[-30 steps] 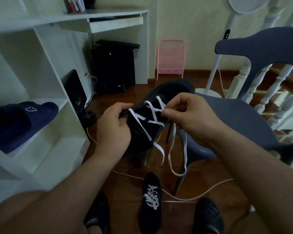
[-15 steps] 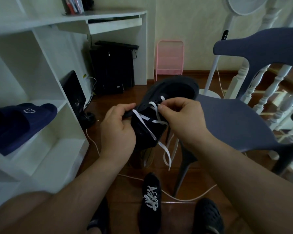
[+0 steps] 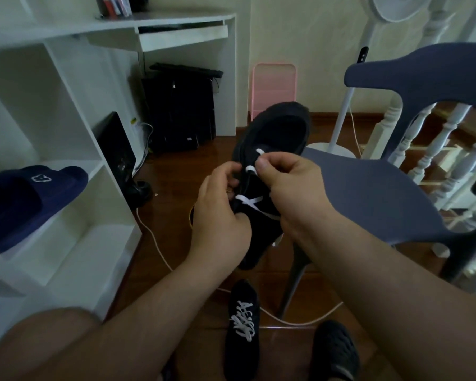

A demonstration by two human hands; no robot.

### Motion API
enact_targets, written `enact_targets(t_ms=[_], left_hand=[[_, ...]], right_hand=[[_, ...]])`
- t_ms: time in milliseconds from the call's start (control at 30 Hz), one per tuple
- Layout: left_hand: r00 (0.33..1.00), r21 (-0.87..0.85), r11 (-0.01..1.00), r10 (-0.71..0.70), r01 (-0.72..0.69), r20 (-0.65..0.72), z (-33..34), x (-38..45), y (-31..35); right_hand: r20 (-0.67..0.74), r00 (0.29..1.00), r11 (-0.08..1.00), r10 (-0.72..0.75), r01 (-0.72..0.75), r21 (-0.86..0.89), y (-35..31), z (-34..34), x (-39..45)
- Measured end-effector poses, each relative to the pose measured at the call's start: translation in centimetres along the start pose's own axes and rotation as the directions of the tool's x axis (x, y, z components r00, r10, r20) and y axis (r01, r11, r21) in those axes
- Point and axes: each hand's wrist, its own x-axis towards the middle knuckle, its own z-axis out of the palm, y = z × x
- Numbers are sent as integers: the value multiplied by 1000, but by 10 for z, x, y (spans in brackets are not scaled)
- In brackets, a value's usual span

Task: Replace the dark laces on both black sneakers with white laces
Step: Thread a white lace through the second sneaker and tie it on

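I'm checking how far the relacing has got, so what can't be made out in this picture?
- Head view: the lower eyelets of the held sneaker are hidden by the left hand and right hand.
- The free ends of its white lace run behind the right wrist.
- The floor sneaker has white laces, but its knot is too small to judge.
- No dark laces show anywhere.

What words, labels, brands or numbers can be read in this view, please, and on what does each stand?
None can be read.
Slipper: a white emblem, a shape, not letters.
Book spines on the desk: too blurred.
Computer tower: a small pale label, too small.
Held sneaker and floor sneaker: no visible text.
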Motion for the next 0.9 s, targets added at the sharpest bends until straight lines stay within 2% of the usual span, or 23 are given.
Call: enact_targets(t_ms=[100,267,400,500,700,800,900], left_hand=[[999,-50,998,-41,40,-6,-1,1,-3],[998,-44,999,1,-3,-58,0,-6,-2],[999,-48,999,14,-16,-47,1,-5,-2],[999,-122,992,-19,13,-47,1,-3,-1],[999,-173,985,-28,21,-42,0,0,1],[996,-196,977,-84,81,-8,0,0,1],[995,-202,975,-97,98,15,0,-5,2]], right_hand=[[71,994,989,-81,89,-115,-2,4,-3],[168,985,978,-41,74,-195,-5,3,-5],[93,996,990,5,9,-143,-3,1,-3],[42,999,994,20,-16,-109,2,1,-4],[-90,988,987,-129,119,-105,-1,-2,-8],[-91,978,977,-185,174,-120,-4,-5,-6],[-24,983,957,-182,172,-235,-5,-6,-4]])
